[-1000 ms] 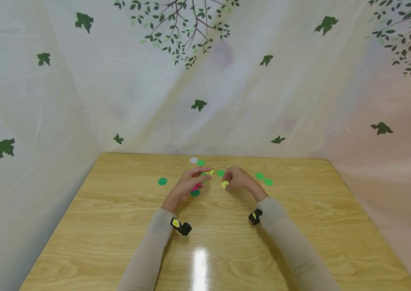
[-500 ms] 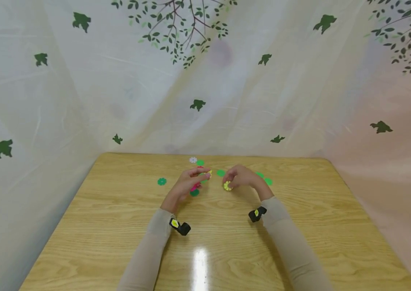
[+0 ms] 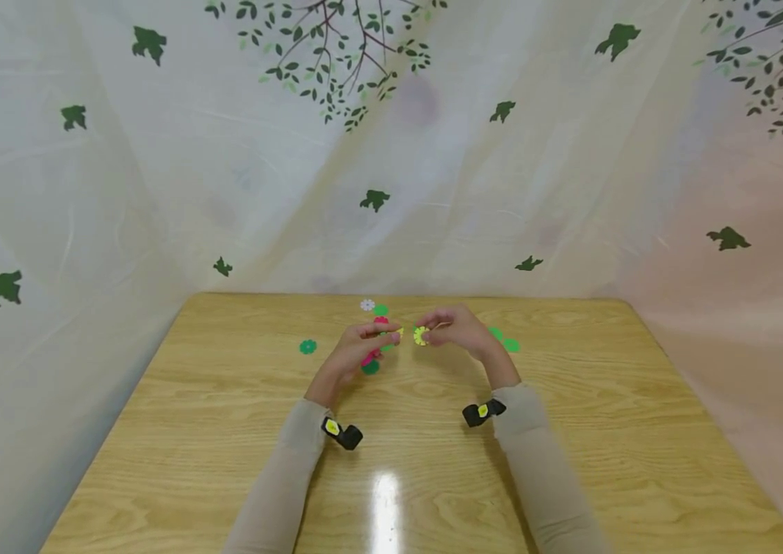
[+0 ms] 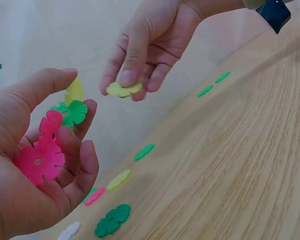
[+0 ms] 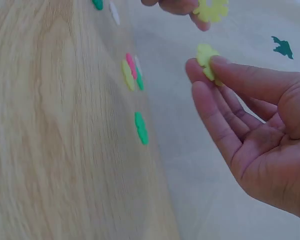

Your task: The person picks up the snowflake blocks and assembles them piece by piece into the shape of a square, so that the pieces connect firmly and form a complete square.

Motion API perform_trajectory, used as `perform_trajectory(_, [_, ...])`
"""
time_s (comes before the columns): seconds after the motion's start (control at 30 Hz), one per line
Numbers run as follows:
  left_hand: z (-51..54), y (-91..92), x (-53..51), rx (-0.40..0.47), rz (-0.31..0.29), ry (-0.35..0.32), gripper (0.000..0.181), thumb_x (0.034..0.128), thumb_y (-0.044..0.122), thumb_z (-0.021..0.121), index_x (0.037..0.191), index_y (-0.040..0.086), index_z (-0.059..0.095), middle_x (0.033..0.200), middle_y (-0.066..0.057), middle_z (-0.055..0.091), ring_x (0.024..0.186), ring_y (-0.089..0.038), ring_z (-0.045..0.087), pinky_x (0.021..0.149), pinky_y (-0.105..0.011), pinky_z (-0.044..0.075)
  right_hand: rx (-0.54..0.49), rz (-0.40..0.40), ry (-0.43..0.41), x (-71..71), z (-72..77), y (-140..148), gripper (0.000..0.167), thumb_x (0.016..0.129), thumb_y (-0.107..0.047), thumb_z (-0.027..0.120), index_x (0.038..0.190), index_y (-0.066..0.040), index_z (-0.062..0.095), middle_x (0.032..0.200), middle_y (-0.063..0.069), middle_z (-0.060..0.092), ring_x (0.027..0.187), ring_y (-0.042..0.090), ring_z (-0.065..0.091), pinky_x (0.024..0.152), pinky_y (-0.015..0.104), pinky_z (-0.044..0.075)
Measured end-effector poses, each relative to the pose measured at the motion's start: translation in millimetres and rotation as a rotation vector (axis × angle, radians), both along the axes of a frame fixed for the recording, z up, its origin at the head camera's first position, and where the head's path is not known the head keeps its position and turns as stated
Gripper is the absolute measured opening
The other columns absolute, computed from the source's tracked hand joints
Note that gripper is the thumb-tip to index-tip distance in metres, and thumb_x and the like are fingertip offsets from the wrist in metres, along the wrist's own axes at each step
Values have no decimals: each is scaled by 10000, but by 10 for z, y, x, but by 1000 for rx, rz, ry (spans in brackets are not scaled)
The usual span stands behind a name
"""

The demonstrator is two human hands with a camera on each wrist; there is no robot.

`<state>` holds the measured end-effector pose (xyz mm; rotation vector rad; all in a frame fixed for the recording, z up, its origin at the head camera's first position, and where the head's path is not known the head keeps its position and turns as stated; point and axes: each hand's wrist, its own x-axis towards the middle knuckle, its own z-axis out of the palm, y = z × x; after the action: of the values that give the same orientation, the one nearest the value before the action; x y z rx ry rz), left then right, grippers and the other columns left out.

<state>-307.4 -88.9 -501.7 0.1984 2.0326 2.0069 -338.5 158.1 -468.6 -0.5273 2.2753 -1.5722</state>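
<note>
My left hand (image 3: 350, 350) holds a short chain of interlocking flower-shaped plastic discs. In the left wrist view the chain shows a pink disc (image 4: 40, 162) near the palm, a second pink disc (image 4: 50, 126), a green disc (image 4: 72, 113) and a yellow disc (image 4: 75, 91) at the end by the index fingertip. Between thumb and fingers my right hand (image 3: 464, 335) pinches a single yellow disc (image 5: 207, 62). It is held in the air just right of the chain's yellow end, with a small gap between the two.
Loose discs lie on the wooden table (image 3: 433, 462): white (image 3: 367, 305), green (image 3: 381, 309) and pink (image 3: 381, 320) at the back, dark green (image 3: 308, 347) at left, light green (image 3: 512, 346) at right. A printed cloth (image 3: 294, 192) hangs behind the table.
My right hand has turned and moved up and left with its yellow disc, closer to the chain. The left hand has stayed nearly still, still holding the chain.
</note>
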Motion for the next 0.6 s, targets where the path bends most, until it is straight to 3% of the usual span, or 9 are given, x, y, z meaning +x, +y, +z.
perform_trajectory(0.17, [7, -10, 6, -3, 2, 9, 349, 947, 257, 738, 1253, 89, 723, 1267, -57, 692, 1004, -135, 594, 770, -296, 560, -113, -79, 31, 42, 7, -98, 324, 948, -25, 692, 1235, 118, 643, 1078, 229, 667, 856, 145, 712, 927, 548, 581])
perform_trajectory(0.43, [4, -18, 13, -8, 3, 9, 364, 952, 276, 735, 1270, 101, 716, 1306, -48, 660, 987, -139, 578, 768, -298, 549, -214, -147, 84, 112, 45, -223, 309, 937, -23, 715, 1207, 119, 665, 1023, 84, 745, 824, 108, 686, 762, 309, 619])
perform_trajectory(0.6, [4, -19, 15, -10, 3, 12, 392, 953, 291, 733, 1288, 88, 703, 1306, -56, 657, 934, -150, 581, 753, -288, 543, -216, -167, 117, 143, 47, -263, 296, 941, -68, 727, 1195, 79, 692, 1033, 80, 745, 824, 117, 685, 739, 277, 609])
